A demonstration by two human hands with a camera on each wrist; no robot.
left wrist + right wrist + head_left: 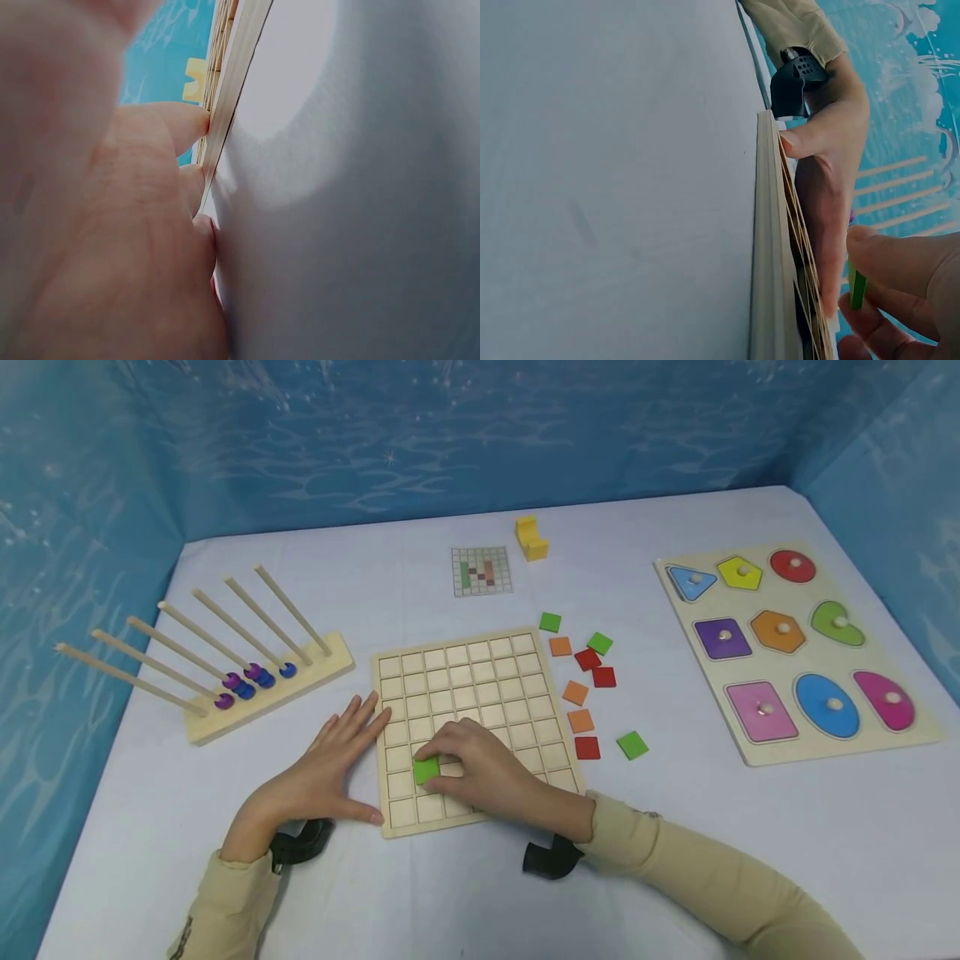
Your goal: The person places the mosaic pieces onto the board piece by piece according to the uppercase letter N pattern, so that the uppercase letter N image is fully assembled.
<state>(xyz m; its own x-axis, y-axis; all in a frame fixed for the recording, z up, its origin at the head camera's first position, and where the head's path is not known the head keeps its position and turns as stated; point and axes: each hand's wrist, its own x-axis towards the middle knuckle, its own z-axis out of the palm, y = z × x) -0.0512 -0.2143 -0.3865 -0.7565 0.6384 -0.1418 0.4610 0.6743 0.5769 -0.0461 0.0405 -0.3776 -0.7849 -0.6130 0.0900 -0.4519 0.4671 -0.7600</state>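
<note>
At the left of the white-covered counter (465,893) stands a wooden peg rack (277,695) with purple and blue beads (243,690) low on its pegs. Just right of it, the left hand (318,777) is spread, its fingers touching the left edge of a wooden grid board (461,681). Over the board's near half, the right hand (487,768) pinches a green square tile (426,770) between thumb and fingers, blocking several cells from sight; the tile is thin, plain and bright, held just above the board's left part. Beyond the board lie a printed pattern card (482,572) and a yellow notched block (532,539). Right of the board, green tiles (632,745), orange tiles (576,692) and red tiles (587,748) are scattered. Farthest right lies a knobbed shape puzzle (727,672).
</note>
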